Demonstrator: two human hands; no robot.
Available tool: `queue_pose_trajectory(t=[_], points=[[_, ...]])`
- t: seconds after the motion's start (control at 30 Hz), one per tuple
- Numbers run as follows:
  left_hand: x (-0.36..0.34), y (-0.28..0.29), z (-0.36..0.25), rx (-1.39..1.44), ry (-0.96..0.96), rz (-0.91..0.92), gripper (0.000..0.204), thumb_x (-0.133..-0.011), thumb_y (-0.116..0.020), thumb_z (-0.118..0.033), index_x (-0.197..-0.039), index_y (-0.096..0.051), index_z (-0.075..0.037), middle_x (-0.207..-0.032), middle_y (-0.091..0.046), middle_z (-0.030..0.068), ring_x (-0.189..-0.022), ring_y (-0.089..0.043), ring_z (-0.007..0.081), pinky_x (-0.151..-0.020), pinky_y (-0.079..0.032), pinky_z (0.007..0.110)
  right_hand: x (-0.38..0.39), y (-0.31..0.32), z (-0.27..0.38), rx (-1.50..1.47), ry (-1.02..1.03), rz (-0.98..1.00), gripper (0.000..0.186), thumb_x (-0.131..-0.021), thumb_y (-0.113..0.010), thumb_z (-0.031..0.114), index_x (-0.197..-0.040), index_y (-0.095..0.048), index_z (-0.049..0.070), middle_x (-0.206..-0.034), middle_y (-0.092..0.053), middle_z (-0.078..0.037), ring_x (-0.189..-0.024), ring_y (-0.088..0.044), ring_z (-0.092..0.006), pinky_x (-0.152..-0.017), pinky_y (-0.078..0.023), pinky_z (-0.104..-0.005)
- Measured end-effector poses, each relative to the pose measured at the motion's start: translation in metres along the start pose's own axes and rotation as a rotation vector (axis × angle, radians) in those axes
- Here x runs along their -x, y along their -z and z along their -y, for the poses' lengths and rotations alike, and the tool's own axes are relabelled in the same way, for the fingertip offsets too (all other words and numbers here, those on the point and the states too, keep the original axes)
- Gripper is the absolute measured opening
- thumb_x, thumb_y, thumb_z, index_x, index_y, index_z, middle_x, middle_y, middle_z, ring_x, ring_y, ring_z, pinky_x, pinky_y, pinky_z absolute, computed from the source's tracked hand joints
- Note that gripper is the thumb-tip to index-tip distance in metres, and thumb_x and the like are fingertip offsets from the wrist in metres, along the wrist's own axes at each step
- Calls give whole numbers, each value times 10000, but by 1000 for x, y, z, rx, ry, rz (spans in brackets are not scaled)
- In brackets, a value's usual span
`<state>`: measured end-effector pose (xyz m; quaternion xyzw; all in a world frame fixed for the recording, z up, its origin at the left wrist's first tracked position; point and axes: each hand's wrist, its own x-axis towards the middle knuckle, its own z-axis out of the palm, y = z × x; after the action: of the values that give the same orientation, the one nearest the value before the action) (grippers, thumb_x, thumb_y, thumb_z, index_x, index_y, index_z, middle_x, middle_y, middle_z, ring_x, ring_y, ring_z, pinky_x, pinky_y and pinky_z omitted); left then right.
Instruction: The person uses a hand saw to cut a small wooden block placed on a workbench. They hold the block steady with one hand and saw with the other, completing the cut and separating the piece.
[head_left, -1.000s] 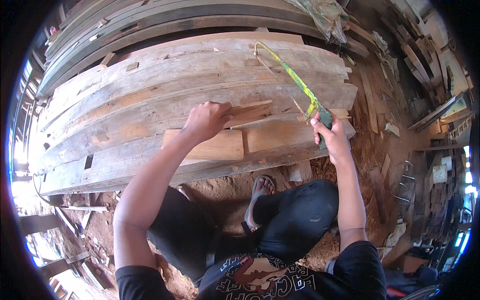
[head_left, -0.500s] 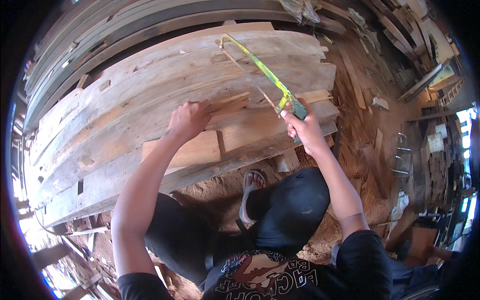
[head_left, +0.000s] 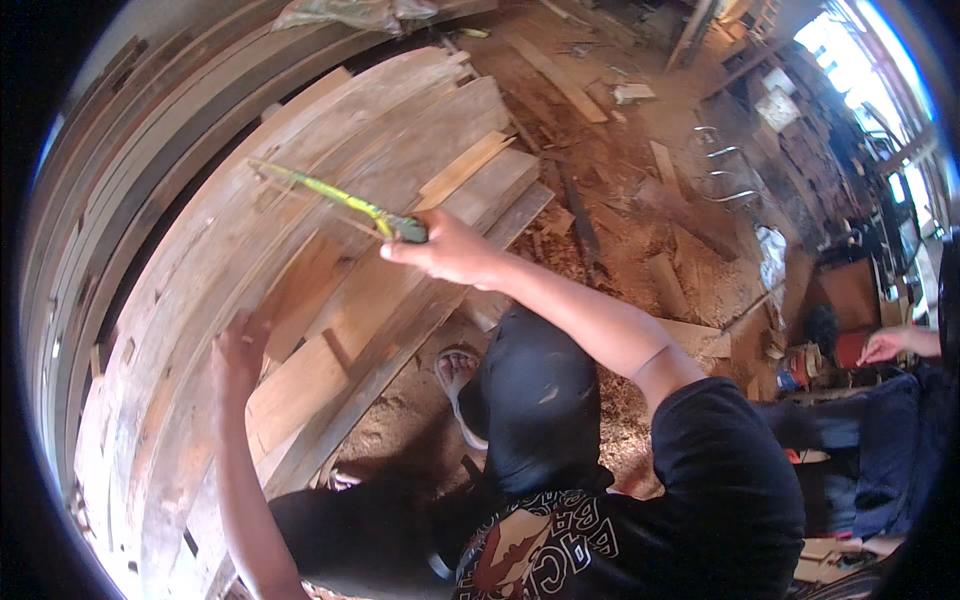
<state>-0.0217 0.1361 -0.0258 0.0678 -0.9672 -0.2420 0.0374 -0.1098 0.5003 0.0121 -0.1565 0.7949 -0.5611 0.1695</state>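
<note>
From here, the right hand [head_left: 448, 247] is clamped on a yellow-green saw [head_left: 335, 191] by its grip, beyond the pale block [head_left: 300, 392]. The left hand [head_left: 240, 348] curls at a brown board [head_left: 308, 278] just beyond that block; I can't tell if it grips. No cut shows in the board yet. Planks [head_left: 440, 110] lie under the block; a co-worker's hand [head_left: 888, 346] is well to its right.

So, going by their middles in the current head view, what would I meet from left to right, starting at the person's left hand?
Left hand → yellow-green hacksaw → right hand → bent metal rods → co-worker's hand.
</note>
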Motion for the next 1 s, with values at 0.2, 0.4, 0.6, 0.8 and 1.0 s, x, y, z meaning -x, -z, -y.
queue_pose_trajectory(t=[0.2,0.4,0.6,0.8,1.0], points=[[-2,-16,10,-32,-95,-65,418,-977,-745,-373,-1235,-679,-50,-1100,-746,249,-1035,-707,467,-849,-555,541,2,2,5,-169,-82,39,237,-977,-777,279,-954,-606,116,-703,-524,53,-564,-477,-62,-512,-397,-264],[-4,-22,18,6,24,5,389,-994,-717,-391,-1198,-675,-62,-1065,-743,247,-1016,-708,465,-856,-553,538,8,-4,16,-302,9,-38,295,-982,-773,220,-1137,-557,91,-740,-553,45,-539,-474,-37,-456,-400,-223],[1,-21,13,71,28,22,431,-994,-691,-466,-1212,-689,-93,-989,-763,230,-1011,-717,463,-875,-559,551,26,-1,34,-347,3,-119,250,-1001,-751,188,-1138,-581,66,-749,-543,51,-530,-447,-24,-455,-388,-223],[0,-15,2,50,65,60,426,-993,-693,-464,-1133,-706,-63,-972,-749,252,-993,-709,473,-875,-554,555,93,-23,43,-216,-51,-198,175,-980,-763,146,-1041,-628,53,-730,-607,34,-522,-519,-35,-448,-408,-226],[-4,-14,6,66,31,89,406,-1015,-670,-442,-1129,-693,-53,-941,-740,252,-981,-704,476,-864,-548,563,135,-75,5,-276,39,-278,132,-971,-747,68,-970,-616,53,-721,-610,46,-565,-547,-31,-512,-427,-227]])
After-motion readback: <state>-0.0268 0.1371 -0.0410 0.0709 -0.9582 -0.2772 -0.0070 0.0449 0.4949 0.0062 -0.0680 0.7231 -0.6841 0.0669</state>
